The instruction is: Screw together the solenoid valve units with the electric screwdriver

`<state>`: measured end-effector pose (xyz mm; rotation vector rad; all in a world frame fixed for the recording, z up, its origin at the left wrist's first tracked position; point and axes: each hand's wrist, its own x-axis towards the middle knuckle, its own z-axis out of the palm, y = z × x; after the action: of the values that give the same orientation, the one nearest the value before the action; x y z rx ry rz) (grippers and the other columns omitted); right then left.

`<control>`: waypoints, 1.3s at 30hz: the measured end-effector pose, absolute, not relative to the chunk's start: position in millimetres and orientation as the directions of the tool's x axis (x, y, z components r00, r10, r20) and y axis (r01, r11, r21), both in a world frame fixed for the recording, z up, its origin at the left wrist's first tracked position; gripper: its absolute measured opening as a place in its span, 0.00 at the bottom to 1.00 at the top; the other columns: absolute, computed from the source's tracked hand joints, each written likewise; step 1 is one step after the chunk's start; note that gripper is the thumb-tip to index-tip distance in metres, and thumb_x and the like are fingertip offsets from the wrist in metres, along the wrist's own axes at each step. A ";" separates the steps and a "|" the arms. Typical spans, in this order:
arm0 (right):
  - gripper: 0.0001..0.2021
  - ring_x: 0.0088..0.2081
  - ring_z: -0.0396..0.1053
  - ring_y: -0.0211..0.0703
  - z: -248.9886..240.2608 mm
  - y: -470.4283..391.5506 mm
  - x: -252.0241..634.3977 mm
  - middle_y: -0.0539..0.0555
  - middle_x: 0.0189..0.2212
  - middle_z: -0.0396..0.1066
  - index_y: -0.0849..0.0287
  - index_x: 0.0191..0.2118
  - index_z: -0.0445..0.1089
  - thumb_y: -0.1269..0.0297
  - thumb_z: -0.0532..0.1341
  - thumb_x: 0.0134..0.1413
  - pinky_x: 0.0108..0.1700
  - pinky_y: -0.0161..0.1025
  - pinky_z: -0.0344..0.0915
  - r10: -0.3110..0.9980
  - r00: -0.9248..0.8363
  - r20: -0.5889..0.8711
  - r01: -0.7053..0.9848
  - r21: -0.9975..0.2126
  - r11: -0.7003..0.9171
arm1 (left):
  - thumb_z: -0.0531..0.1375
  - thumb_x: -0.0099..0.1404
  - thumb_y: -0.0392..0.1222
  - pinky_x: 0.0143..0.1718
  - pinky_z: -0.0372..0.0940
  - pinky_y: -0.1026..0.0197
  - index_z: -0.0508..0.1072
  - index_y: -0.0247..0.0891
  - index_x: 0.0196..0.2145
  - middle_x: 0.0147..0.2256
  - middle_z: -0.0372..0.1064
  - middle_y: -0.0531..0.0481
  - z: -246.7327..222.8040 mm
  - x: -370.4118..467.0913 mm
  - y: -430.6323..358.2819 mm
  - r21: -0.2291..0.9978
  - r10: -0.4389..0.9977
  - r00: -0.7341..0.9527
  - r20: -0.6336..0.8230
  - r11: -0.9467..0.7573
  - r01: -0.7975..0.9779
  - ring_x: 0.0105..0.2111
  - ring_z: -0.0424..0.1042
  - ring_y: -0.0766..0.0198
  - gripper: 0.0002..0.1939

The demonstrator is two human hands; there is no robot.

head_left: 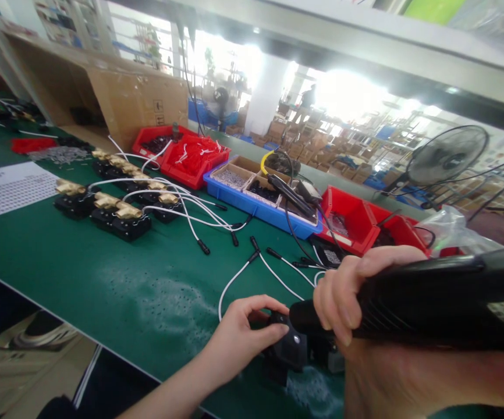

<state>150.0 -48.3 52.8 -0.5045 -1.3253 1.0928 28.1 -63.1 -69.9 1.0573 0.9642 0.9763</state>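
My left hand (243, 331) grips a small black part (287, 349) that rests on the green bench mat (103, 273) near its front edge. White wires (234, 279) run from the part across the mat. My right hand (343, 297) is wrapped around a black electric screwdriver (430, 302), whose nose sits against the top of the black part. The part's far side is hidden behind my right hand and the tool.
Several black valves with brass fittings (112, 209) and white leads lie at mid-left. Red bins (191, 157), a blue tray of screws (256, 198) and more red bins (357, 221) line the back. A printed sheet (7, 189) lies left; a fan (446, 154) stands right.
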 end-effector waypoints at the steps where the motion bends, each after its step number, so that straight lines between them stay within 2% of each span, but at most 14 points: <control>1: 0.24 0.14 0.55 0.32 53.1 -47.3 149.1 0.45 0.17 0.61 0.55 0.37 0.71 0.38 0.67 0.49 0.15 0.30 0.53 0.854 -0.119 0.507 -0.347 -0.827 0.443 | 0.65 0.54 0.42 0.33 0.65 0.65 0.79 0.36 0.39 0.32 0.76 0.49 -70.7 27.9 -63.0 0.964 0.947 0.278 -0.160 0.211 -0.162 0.32 0.72 0.63 0.14; 6: 0.31 0.13 0.57 0.34 51.3 -39.6 149.2 0.47 0.16 0.62 0.59 0.34 0.71 0.31 0.58 0.53 0.15 0.30 0.53 0.870 -0.060 0.489 -0.391 -0.814 0.430 | 0.68 0.51 0.44 0.39 0.66 0.62 0.80 0.36 0.35 0.33 0.76 0.48 -74.2 30.6 -64.4 0.967 0.962 0.218 -0.162 0.199 -0.160 0.34 0.72 0.61 0.14; 12: 0.32 0.15 0.63 0.38 44.3 -35.4 161.2 0.49 0.17 0.66 0.61 0.33 0.72 0.30 0.59 0.51 0.15 0.33 0.59 0.816 -0.239 0.526 -0.433 -0.810 0.395 | 0.68 0.52 0.43 0.40 0.67 0.60 0.79 0.35 0.36 0.33 0.75 0.46 -77.5 36.8 -66.3 0.942 0.959 0.228 -0.168 0.224 -0.248 0.33 0.73 0.61 0.14; 14: 0.31 0.15 0.62 0.38 41.6 -40.5 156.8 0.48 0.18 0.65 0.60 0.33 0.71 0.31 0.60 0.52 0.16 0.34 0.59 0.826 -0.155 0.542 -0.403 -0.798 0.448 | 0.67 0.52 0.42 0.41 0.67 0.60 0.79 0.34 0.35 0.33 0.75 0.46 -76.9 37.4 -65.9 0.952 0.967 0.208 -0.149 0.197 -0.235 0.34 0.73 0.60 0.12; 17: 0.27 0.14 0.59 0.35 38.3 -49.3 148.3 0.46 0.18 0.63 0.60 0.32 0.69 0.35 0.62 0.53 0.15 0.32 0.56 0.818 0.067 0.571 -0.338 -0.759 0.557 | 0.67 0.52 0.42 0.42 0.67 0.59 0.79 0.34 0.34 0.32 0.74 0.46 -75.2 37.5 -64.7 0.959 0.969 0.205 -0.139 0.183 -0.217 0.35 0.73 0.59 0.12; 21: 0.30 0.15 0.61 0.38 39.3 -46.3 162.4 0.47 0.16 0.62 0.61 0.33 0.70 0.32 0.60 0.53 0.17 0.34 0.60 0.817 0.016 0.576 -0.271 -0.784 0.558 | 0.66 0.52 0.43 0.42 0.68 0.59 0.79 0.37 0.36 0.36 0.74 0.46 -73.2 34.9 -67.2 0.969 0.966 0.227 -0.124 0.167 -0.180 0.37 0.73 0.58 0.12; 23: 0.31 0.16 0.63 0.39 42.5 -37.9 179.5 0.47 0.16 0.61 0.61 0.35 0.70 0.32 0.62 0.50 0.18 0.35 0.61 0.851 0.003 0.526 -0.180 -0.837 0.518 | 0.65 0.52 0.41 0.42 0.68 0.60 0.80 0.40 0.38 0.40 0.74 0.46 -72.0 31.4 -72.0 0.985 0.962 0.265 -0.065 0.104 -0.134 0.41 0.73 0.57 0.14; 27: 0.29 0.19 0.63 0.39 50.3 -19.9 214.0 0.46 0.17 0.60 0.61 0.37 0.68 0.36 0.65 0.47 0.20 0.35 0.62 0.879 0.085 0.469 0.023 -0.883 0.469 | 0.64 0.47 0.32 0.46 0.68 0.60 0.75 0.47 0.50 0.48 0.71 0.48 -69.8 22.1 -83.0 0.998 0.923 0.379 -0.064 0.064 0.013 0.49 0.70 0.56 0.30; 31: 0.27 0.19 0.62 0.38 57.3 -10.6 246.5 0.45 0.17 0.60 0.61 0.37 0.67 0.40 0.67 0.47 0.22 0.34 0.61 0.835 0.147 0.531 0.216 -0.841 0.497 | 0.63 0.51 0.33 0.50 0.68 0.59 0.76 0.45 0.45 0.50 0.70 0.47 -70.5 19.8 -84.9 0.993 0.900 0.436 -0.001 -0.051 0.106 0.52 0.69 0.55 0.22; 35: 0.24 0.18 0.59 0.36 70.3 -0.8 279.9 0.44 0.17 0.61 0.61 0.39 0.66 0.43 0.66 0.51 0.23 0.34 0.59 0.784 0.103 0.612 0.533 -0.700 0.476 | 0.62 0.55 0.36 0.50 0.69 0.61 0.76 0.49 0.46 0.51 0.68 0.48 -78.4 26.1 -78.4 0.984 0.910 0.410 0.057 -0.120 0.129 0.53 0.69 0.57 0.20; 39: 0.23 0.24 0.63 0.37 90.1 33.0 307.4 0.47 0.23 0.66 0.62 0.43 0.67 0.47 0.67 0.53 0.30 0.36 0.63 0.768 0.023 0.641 0.677 -0.575 0.460 | 0.64 0.60 0.44 0.48 0.71 0.61 0.76 0.50 0.47 0.52 0.68 0.48 -91.0 30.5 -67.9 0.981 0.887 0.447 0.117 -0.173 0.085 0.52 0.70 0.56 0.16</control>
<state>307.4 33.0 90.1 -1.2560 -1.6922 0.1112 30.5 -67.9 -91.0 1.5895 0.8715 0.9037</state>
